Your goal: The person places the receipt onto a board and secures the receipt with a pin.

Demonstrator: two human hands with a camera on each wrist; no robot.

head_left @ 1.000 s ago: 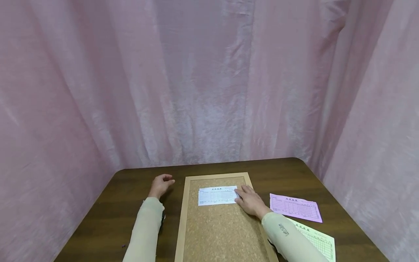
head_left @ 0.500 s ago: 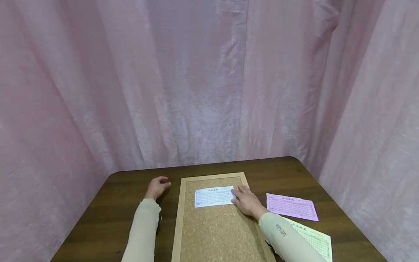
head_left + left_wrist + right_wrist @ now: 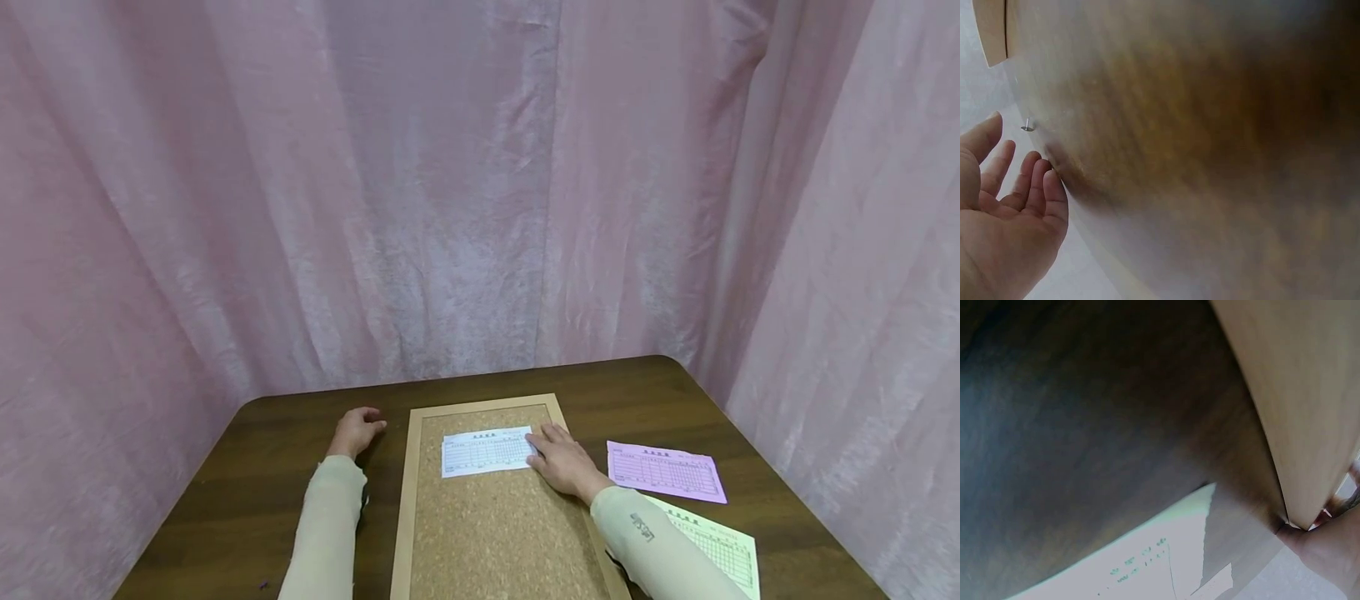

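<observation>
A pale blue printed form (image 3: 486, 452) lies across the upper part of a cork board (image 3: 495, 533) with a light wood frame. My right hand (image 3: 562, 462) rests over the form's right edge, its fingers laid on the paper and the board. To the left of the board, my left hand (image 3: 356, 432) is low over the table, its fingers loosely curved and holding nothing. In the left wrist view a small metal thumbtack (image 3: 1027, 127) stands point up on the table, just beyond that hand's fingertips.
A purple form (image 3: 665, 472) lies on the dark wood table (image 3: 225, 500) right of the board. Nearer, a green form (image 3: 720, 546) is partly hidden by my right sleeve. A tiny dark object (image 3: 263, 585) sits at the front left. Pink curtains (image 3: 420, 208) hang behind the table.
The head view has shifted a little, so everything sits slightly further left in the picture. Both hands and the papers keep their places relative to the board.
</observation>
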